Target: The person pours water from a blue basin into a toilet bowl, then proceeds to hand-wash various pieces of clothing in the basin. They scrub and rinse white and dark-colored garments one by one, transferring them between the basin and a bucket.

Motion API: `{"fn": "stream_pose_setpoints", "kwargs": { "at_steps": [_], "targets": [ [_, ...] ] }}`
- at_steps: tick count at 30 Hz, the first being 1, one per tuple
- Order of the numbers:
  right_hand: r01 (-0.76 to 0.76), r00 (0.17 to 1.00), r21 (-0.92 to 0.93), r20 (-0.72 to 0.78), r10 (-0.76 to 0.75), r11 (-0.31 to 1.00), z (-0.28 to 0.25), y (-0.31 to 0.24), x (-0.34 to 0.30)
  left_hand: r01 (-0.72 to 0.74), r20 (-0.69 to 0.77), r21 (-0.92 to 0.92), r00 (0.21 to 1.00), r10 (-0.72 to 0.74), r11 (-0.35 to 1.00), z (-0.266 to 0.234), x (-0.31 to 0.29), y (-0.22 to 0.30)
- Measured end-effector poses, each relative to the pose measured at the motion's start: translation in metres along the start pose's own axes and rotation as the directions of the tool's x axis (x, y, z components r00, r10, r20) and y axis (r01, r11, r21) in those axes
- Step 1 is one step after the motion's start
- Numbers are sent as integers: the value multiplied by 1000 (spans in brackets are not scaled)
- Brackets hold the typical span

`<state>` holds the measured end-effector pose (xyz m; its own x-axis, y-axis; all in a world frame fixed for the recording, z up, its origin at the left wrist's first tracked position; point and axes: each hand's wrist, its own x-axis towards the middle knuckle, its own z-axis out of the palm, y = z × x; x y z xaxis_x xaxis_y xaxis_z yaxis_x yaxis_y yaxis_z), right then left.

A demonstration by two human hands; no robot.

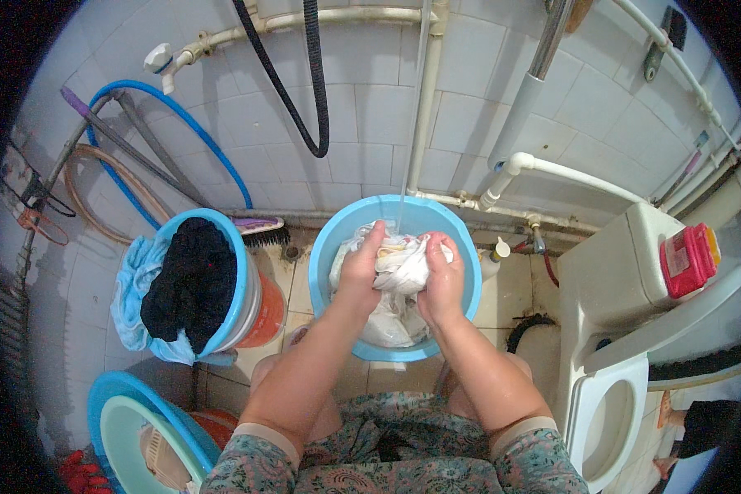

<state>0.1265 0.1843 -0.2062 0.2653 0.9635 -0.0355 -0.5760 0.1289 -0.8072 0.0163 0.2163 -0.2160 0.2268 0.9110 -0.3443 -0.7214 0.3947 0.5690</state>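
Note:
Both my hands grip a bunched, wet white cloth [403, 265] over a round light-blue basin [395, 353]. My left hand [362, 265] is closed on its left side, thumb up. My right hand [441, 278] closes round the other side, the fingers partly hidden by folds. More white laundry [389, 323] lies in the basin under the cloth. A thin stream of water [405, 156] runs down from above into the far side of the basin.
To the left, a blue basin [240, 288] heaped with black cloth [191, 280] and light-blue cloth [137, 284] sits on a bucket. Nested basins [119, 412] stand nearer. A brush [261, 231] lies by the wall. At right are a toilet [605, 420], a red container [685, 262] and a bottle [492, 262].

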Motion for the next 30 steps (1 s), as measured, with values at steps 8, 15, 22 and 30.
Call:
{"fn": "stream_pose_setpoints", "kwargs": {
  "at_steps": [8, 15, 22, 30],
  "targets": [
    [-209, 950, 130, -211, 233, 969, 3, 15, 8, -376, 66, 622, 899, 432, 687, 27, -20, -13],
    [-452, 853, 240, -164, 495, 859, -6, 28, 2, -432, 227, 834, 835, 501, 343, 18, -25, -20],
    [-570, 814, 221, 20, 581, 791, -43, 60, 6, -497, 454, 864, 708, 542, -75, 3, -26, -35],
    [-340, 918, -254, -299, 261, 905, -55, 34, 42, -98, -2, 846, 982, 187, 524, -59, 28, -5]
  ]
}}
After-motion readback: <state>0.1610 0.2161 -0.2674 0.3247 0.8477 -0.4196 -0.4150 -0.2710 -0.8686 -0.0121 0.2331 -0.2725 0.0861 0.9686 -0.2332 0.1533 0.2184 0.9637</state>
